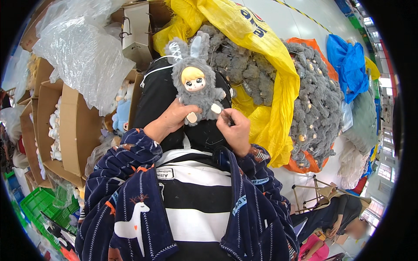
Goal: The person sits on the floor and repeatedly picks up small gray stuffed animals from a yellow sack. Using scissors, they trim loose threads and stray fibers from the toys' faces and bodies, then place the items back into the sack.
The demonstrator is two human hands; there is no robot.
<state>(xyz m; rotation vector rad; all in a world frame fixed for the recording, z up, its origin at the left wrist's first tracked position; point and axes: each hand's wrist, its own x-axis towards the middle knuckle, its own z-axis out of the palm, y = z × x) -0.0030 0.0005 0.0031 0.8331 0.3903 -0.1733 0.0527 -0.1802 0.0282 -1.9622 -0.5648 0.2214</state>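
A grey plush doll [201, 98] with rabbit ears and a yellow-haired doll face lies upright over my lap, facing up. My left hand [174, 116] is closed around its lower body, thumb across the belly beside one cream foot. My right hand [235, 130] is pinched just beside the doll's other foot [216, 108]; whatever sits between its fingertips is too small to make out. White lacing [175, 51] crosses one of the ears. A white cord [153, 68] loops over my thigh next to the doll.
Beyond my right knee stands a yellow woven sack [278, 113] of grey plush pieces, with an orange sack [311, 163] of more behind. Cardboard boxes [72, 130] of plush toys and clear plastic sheeting [82, 56] are at left. A green crate [37, 209] and another person [344, 213] flank me.
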